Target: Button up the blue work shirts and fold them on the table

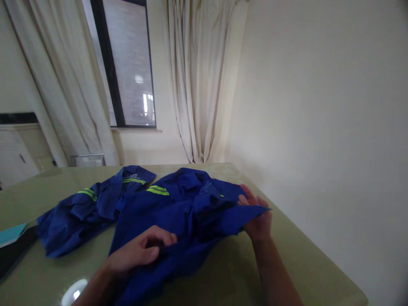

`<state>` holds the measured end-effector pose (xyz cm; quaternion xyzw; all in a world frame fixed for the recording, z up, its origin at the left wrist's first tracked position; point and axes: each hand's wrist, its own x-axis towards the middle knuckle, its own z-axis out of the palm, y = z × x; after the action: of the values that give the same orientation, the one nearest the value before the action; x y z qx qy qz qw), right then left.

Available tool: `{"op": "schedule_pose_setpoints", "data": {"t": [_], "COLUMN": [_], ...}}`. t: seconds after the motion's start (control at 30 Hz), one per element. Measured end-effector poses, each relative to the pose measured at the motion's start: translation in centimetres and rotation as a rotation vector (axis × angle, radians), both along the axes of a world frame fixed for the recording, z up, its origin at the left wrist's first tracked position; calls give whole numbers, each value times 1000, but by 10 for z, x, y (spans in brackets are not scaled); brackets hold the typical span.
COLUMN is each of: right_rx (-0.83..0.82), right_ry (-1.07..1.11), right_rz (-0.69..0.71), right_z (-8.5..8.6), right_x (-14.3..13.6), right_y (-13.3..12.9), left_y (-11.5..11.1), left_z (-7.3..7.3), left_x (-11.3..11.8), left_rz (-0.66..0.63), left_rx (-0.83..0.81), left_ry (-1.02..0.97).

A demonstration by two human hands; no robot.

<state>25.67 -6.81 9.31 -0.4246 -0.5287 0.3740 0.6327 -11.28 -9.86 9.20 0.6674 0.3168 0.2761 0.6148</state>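
A blue work jacket [149, 212] with yellow-green reflective stripes lies spread on the table in front of me, its front edge lifted off the surface. My left hand [140, 250] is closed on the near part of the jacket, fingers curled into the cloth. At the jacket's right side, my right hand [259, 216] has its fingers apart, pointing up, with a raised corner of cloth lying across the palm. The thumb side of this hand is partly hidden by the fabric. A button shows near the jacket's middle.
A second blue garment [92, 208] with matching stripes lies crumpled on the left of the table [306, 255]. Farther left are a turquoise item [12, 235] and a dark flat object [15, 250]. A wall [318, 106] runs along the table's right edge. Curtains [197, 85] hang behind.
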Motion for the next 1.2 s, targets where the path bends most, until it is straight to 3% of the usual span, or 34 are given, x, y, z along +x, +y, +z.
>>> {"op": "schedule_pose_setpoints", "data": {"t": [0.07, 0.1, 0.17, 0.23, 0.33, 0.43, 0.53, 0.63, 0.73, 0.87, 1.0, 1.2], "right_rx": [-66, -129, -253, -304, -270, -296, -325, -337, -385, -346, -250, -167], "right_ry": [49, 27, -125, -399, -871, -1175, -1294, -1326, -1307, -1279, -1267, -1222], "right_rz": [-95, -144, -247, -315, -237, -173, -203, -210, -317, -475, -491, -292], "right_z": [-2, -6, -17, -31, -51, -68, -78, -78, -71, -60, -48, -43], "right_x": [7, 9, 7, 0, -20, -40, -47, -37, -20, -12, -18, -19], "right_y": [6, 11, 22, 30, 31, 31, 44, 70, 94, 104, 95, 48], "left_y": [-1, 1, 8, 15, 22, 28, 46, 75, 97, 106, 107, 114], "left_z": [8, 10, 7, -6, -39, -70, -83, -82, -77, -65, -58, -65], "left_x": [1, 5, 16, 26, 35, 36, 29, 15, 4, 1, 2, 0], "left_rz": [-177, -173, 11, 257, 480, 501, 459, 396, 388, 468, 549, 519], "left_rx": [-65, -70, 39, 276, 523, 597, 688, 739, 797, 921, 940, 920], "left_ry": [-34, -7, 130, 362, 769, 1030, 1081, 1055, 991, 886, 923, 914]}}
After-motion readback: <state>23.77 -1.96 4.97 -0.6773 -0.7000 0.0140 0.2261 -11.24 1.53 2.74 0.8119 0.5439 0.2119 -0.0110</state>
